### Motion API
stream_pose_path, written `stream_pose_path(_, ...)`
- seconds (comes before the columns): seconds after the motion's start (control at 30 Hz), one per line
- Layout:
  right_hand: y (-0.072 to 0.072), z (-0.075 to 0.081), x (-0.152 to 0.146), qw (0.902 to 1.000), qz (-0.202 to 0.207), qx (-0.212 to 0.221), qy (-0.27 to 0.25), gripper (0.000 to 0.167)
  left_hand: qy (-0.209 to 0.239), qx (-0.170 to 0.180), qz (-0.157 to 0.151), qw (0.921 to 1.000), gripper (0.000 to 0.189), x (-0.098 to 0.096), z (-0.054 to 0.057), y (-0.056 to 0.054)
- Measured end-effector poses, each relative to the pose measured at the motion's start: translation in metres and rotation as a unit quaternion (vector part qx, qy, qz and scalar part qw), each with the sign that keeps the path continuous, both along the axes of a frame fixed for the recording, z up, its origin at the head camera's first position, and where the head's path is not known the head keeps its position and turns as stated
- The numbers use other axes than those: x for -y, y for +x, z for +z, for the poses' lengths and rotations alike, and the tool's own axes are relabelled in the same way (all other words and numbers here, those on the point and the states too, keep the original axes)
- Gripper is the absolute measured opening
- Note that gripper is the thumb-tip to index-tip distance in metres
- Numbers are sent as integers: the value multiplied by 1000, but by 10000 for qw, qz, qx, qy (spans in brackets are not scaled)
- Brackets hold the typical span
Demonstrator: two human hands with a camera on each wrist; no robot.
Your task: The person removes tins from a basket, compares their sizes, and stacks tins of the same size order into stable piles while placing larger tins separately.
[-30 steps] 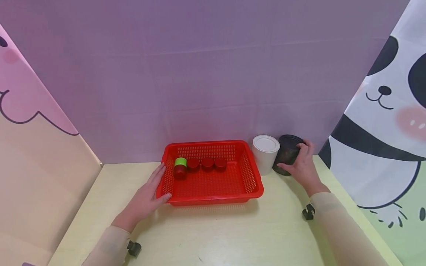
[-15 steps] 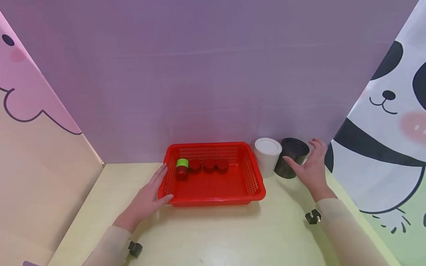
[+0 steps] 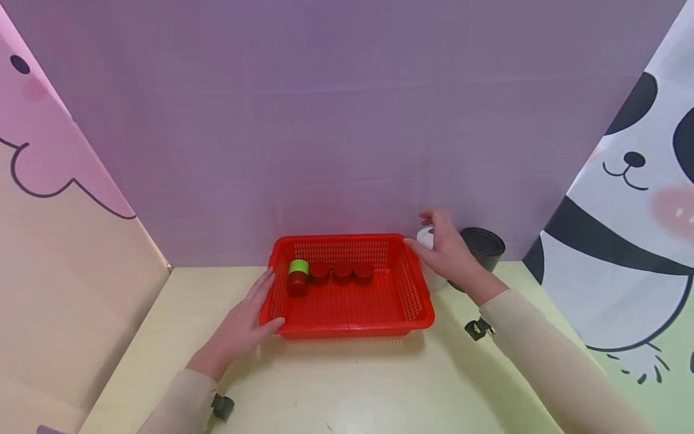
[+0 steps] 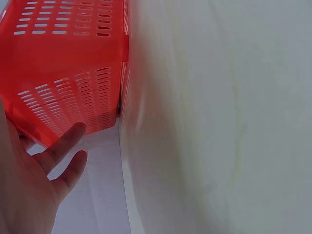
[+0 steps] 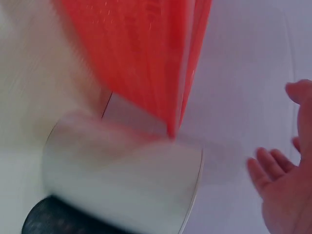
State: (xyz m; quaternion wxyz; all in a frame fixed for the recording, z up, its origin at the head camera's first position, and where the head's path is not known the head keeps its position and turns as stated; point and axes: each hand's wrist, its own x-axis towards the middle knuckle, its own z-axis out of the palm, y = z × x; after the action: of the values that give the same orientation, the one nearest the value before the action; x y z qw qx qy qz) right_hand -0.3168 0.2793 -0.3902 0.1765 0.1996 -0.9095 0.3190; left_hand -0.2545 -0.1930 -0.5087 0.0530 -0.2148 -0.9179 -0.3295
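Note:
A red plastic basket (image 3: 347, 329) stands on the table against the back wall. My left hand (image 3: 238, 325) rests along its left side, fingers straight at the wall and thumb at the front corner; in the left wrist view, spread fingers lie by the slotted side. Inside the basket sit a small green-and-red jar-like piece (image 3: 299, 268) and several small dark red round pieces (image 3: 342, 272) in a row. My right hand (image 3: 447, 256) hovers over the white canister (image 5: 122, 175), fingers loosely bent and holding nothing. In the head view it hides much of that canister.
A black canister (image 3: 482, 242) stands just right of the white one, partly behind my right wrist. The pale wooden table (image 3: 336, 386) stretches out in front of the basket. Behind rises a purple cloth wall (image 3: 347, 120); a panda-printed panel (image 3: 607, 277) flanks the right.
My right hand has let go of the black canister and moved left, over the white canister by the basket's right rim. My left hand stays at the basket's left side.

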Motion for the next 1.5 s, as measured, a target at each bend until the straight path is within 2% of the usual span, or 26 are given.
stream_pose_path(0.17, -18, 3, 35, 9941, 616, 720, 520, 64, 32, 86, 40, 10000, 110, 0, 2, 0)
stream_pose_path(0.37, -38, -4, 63, 9746, 1098, 1663, 1019, 67, 72, 140, 61, 9999, 111, 0, 4, 3)
stream_pose_path(0.63, -50, -7, 88, 9360, 1233, 2695, 1900, 72, 88, 159, 61, 9998, 111, 1, 3, 2)
stream_pose_path(0.77, -56, -10, 95, 9256, 1140, 2984, 2032, 79, 72, 135, 72, 9999, 111, 1, 3, 2)
stream_pose_path(0.9, -59, -21, 96, 9227, 953, 3183, 1955, 84, 117, 75, -27, 9999, 109, 1, 2, 0)
stream_pose_path(1.13, -65, -39, 97, 9234, 971, 3062, 2103, 78, 148, 76, -47, 9999, 109, 1, 1, 0)
stream_pose_path(1.33, -66, -43, 94, 9258, 850, 3217, 1792, 76, 132, 89, -10, 9999, 110, 2, 0, -1)
stream_pose_path(1.5, -67, -46, 95, 9266, 876, 3218, 1738, 68, 118, 81, -25, 9999, 111, 3, -2, -2)
